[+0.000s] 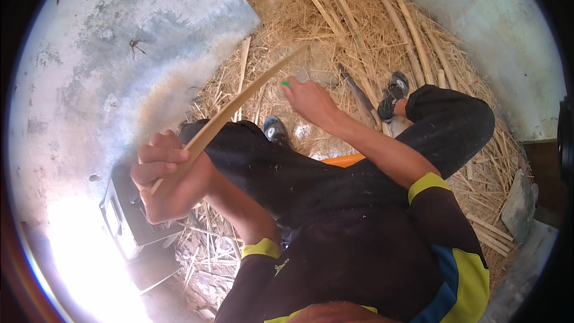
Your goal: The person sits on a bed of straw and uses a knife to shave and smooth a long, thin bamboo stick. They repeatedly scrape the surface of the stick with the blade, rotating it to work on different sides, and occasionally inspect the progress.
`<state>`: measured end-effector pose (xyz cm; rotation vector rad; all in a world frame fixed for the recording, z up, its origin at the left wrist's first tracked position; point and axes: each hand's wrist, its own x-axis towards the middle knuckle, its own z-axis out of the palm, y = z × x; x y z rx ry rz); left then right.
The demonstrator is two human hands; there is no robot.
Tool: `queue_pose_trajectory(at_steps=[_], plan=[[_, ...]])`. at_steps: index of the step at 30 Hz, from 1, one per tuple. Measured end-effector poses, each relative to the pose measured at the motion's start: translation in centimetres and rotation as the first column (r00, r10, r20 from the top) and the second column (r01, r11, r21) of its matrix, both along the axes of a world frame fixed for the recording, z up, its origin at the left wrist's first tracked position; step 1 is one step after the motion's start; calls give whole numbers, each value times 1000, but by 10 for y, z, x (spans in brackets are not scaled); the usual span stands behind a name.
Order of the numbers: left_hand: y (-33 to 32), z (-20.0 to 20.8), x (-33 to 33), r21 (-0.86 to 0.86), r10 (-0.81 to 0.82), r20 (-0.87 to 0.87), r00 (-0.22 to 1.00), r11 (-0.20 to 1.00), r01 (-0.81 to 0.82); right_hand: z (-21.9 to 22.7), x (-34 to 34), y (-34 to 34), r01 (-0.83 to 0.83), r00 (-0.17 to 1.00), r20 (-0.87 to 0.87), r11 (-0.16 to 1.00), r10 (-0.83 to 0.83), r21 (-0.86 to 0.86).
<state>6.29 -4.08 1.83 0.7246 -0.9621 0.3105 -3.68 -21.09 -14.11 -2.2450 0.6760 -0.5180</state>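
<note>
My left hand (169, 180) is closed around the near end of a long, flat, pale strip (230, 107) that looks like split bamboo. From there it slants up and away to the right, curving slightly, its far tip over the shavings. Just right of that far part is my right hand (314, 106), fingers curled in. A small bright green end (285, 84) pokes out by its thumb and forefinger; the rest of that thing is hidden in the hand. Whether the right hand touches the strip is not clear.
Pale shavings (287, 6) cover the floor, with several bamboo poles (412, 39) at the far right. A dark long tool (357, 91) lies near my right shoe (394, 93). Left stand a box (143, 221) and a worn wall (119, 54). An orange edge (342, 160) shows between my legs.
</note>
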Motion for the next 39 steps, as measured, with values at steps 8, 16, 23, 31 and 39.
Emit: queue_pose_trajectory(at_steps=[8, 16, 23, 31, 39], plan=[[-13, 15, -9, -1, 406, -317, 857, 904, -428, 13, 16, 14, -49, 999, -14, 999, 49, 15], [-12, 13, -7, 24, 429, -325, 843, 894, -447, -3, 20, -1, -5, 998, -56, 1000, 6, 15], [-15, 14, -8, 17, 430, -298, 852, 895, -446, -7, 23, -12, -29, 996, -81, 999, 26, -37], [-8, 12, -4, 55, 451, -285, 846, 889, -456, -36, 38, -31, -20, 989, -145, 991, 1, -129], [-13, 13, -8, -16, 372, -306, 876, 918, -395, -48, 47, -55, -52, 983, -185, 961, 1, -270]])
